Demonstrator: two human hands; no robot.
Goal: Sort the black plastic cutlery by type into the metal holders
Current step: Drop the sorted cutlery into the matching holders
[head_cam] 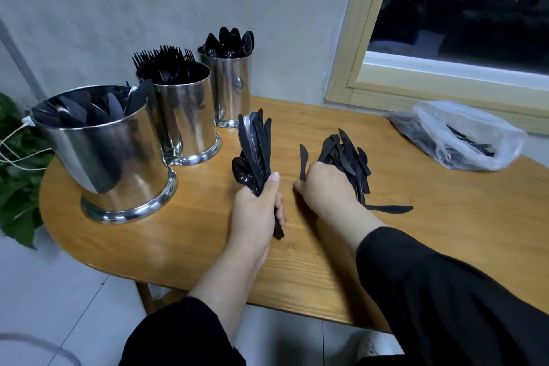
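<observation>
On table [445, 232]: three metal holders [184, 116], two hands [255, 211].

No writing, label, brand or number can be read anywhere here. The three metal holders [118, 140] show only bare, shiny sides with reflections, the black cutlery [344, 157] carries no legible marking, and the clear plastic bag [463, 134] by the window has no print I can make out.
</observation>
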